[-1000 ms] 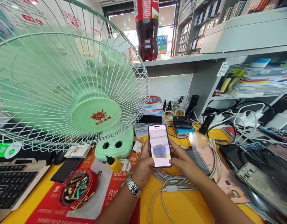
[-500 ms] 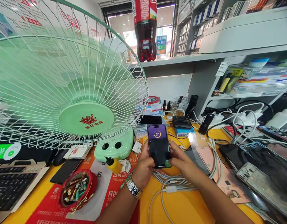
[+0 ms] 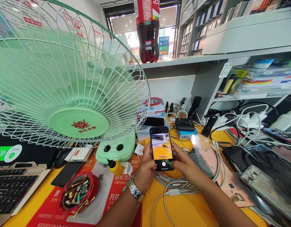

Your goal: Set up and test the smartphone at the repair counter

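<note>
A smartphone (image 3: 161,146) is held upright between both hands over the table, its screen lit with a camera view of the yellow tabletop. My left hand (image 3: 146,167) grips its left edge, thumb near the lower corner. On the other side my right hand (image 3: 182,159) is closed round the right edge, with the thumb by the bottom corner. A metal watch (image 3: 135,190) is on my left wrist. Below the phone lies a coil of grey-white cable (image 3: 174,191). Behind it rests another dark phone (image 3: 154,121).
A large green fan (image 3: 79,123) fills the left side. Nearby are a red ashtray (image 3: 94,186) full of butts, a yellow bottle (image 3: 116,168) and a keyboard (image 3: 15,186). Phone parts (image 3: 263,181) lie at right. A cola bottle (image 3: 148,41) stands on the shelf above.
The phone's screen has switched from a dark purple display with a round dial to a camera view. The fan head has turned slightly left. Both hands keep their hold.
</note>
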Tool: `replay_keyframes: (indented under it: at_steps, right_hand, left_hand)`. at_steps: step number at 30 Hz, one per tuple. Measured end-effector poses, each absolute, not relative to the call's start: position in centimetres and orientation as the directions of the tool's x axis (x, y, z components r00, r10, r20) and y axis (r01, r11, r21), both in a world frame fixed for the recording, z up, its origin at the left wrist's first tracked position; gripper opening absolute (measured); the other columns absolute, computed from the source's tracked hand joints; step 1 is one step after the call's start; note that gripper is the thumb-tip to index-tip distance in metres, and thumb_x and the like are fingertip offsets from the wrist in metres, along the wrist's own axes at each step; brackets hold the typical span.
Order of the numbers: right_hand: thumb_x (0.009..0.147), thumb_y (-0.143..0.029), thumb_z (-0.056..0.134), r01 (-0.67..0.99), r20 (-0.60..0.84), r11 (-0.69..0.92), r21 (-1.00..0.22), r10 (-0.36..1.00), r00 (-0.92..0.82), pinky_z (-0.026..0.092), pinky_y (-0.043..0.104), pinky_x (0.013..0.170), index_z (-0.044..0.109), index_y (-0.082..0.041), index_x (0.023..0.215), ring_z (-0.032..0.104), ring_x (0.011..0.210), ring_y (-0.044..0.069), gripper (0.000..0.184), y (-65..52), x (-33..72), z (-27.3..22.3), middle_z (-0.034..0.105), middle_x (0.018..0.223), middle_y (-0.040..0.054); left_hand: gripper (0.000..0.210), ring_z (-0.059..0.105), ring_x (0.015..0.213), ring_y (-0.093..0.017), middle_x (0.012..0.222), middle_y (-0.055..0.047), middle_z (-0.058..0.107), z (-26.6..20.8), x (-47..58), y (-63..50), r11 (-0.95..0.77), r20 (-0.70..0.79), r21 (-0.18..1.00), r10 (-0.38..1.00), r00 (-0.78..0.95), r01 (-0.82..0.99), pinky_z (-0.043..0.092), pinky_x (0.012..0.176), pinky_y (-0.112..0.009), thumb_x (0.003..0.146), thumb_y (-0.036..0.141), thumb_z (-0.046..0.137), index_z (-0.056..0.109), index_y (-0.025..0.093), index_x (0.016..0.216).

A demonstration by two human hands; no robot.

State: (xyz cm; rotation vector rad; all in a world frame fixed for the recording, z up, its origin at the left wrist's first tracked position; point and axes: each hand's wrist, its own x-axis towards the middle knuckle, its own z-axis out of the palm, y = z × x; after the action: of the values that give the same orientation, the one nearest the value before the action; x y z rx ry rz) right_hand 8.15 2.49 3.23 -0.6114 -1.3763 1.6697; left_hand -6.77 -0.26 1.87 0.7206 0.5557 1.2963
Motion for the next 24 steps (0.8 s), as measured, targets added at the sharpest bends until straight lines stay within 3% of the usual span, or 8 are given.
replay_keyframes:
  at_steps: [7, 10, 15, 18, 24]
  right_hand:
    - [0.063, -0.009, 0.048, -0.269, 0.153, 0.014, -0.963, 0.85, -0.504, 0.049, 0.037, 0.087, 0.033, -0.026, 0.141, 0.056, 0.113, 0.024, 0.081, 2.4, 8.3, 2.9, 0.058, 0.127, 0.0051]
    - [0.069, -0.008, 0.05, -0.181, 0.212, 0.141, -0.973, 0.854, -0.474, 0.045, 0.038, 0.094, 0.032, -0.025, 0.141, 0.054, 0.116, 0.023, 0.077, 2.2, 8.2, 2.6, 0.055, 0.131, 0.0067]
    - [0.073, -0.001, 0.052, -0.011, 0.296, 0.322, -0.947, 0.857, -0.421, 0.042, 0.036, 0.1, 0.027, -0.027, 0.142, 0.052, 0.119, 0.02, 0.078, 1.3, 7.5, 2.5, 0.05, 0.134, 0.0056]
    - [0.073, 0.001, 0.052, 0.014, 0.324, 0.359, -0.933, 0.856, -0.403, 0.042, 0.034, 0.1, 0.026, -0.029, 0.143, 0.052, 0.118, 0.019, 0.08, 1.0, 7.0, 2.5, 0.053, 0.131, 0.0039]
    - [0.074, 0.0, 0.053, 0.061, 0.347, 0.395, -0.916, 0.862, -0.369, 0.045, 0.032, 0.098, 0.026, -0.029, 0.143, 0.055, 0.115, 0.019, 0.08, 1.1, 6.9, 2.4, 0.054, 0.128, 0.0041]
  left_hand:
    - [0.092, 0.064, 0.09, -0.02, 0.126, -0.002, 0.058, 1.9, -6.8, -0.3, 0.107, 0.022, 0.756, 0.982, 0.188, -0.646, 0.057, 0.072, -0.033, 0.056, 0.0, 0.044, 0.035, 0.033, 0.142]
    - [0.085, 0.063, 0.095, -0.022, 0.126, -0.002, 0.059, 2.0, -6.8, -0.4, 0.093, 0.032, 0.779, 0.982, 0.188, -0.621, 0.056, 0.077, -0.035, 0.06, 0.002, 0.047, 0.039, 0.032, 0.139]
    - [0.042, 0.056, 0.112, -0.027, 0.124, -0.007, 0.061, 1.5, -6.7, -0.1, -0.066, 0.047, 0.88, 0.997, -0.053, -0.47, 0.048, 0.093, -0.04, 0.087, 0.033, 0.051, 0.054, 0.024, 0.128]
    - [0.04, 0.053, 0.118, -0.026, 0.124, -0.008, 0.062, 1.1, -6.6, 0.1, -0.137, 0.086, 0.921, 0.985, -0.152, -0.365, 0.041, 0.101, -0.039, 0.09, 0.045, 0.048, 0.06, 0.022, 0.121]
    - [0.04, 0.054, 0.117, -0.025, 0.122, -0.006, 0.063, 1.2, -6.5, 0.1, -0.161, 0.124, 0.922, 0.984, -0.126, -0.353, 0.039, 0.102, -0.039, 0.091, 0.047, 0.045, 0.06, 0.023, 0.119]
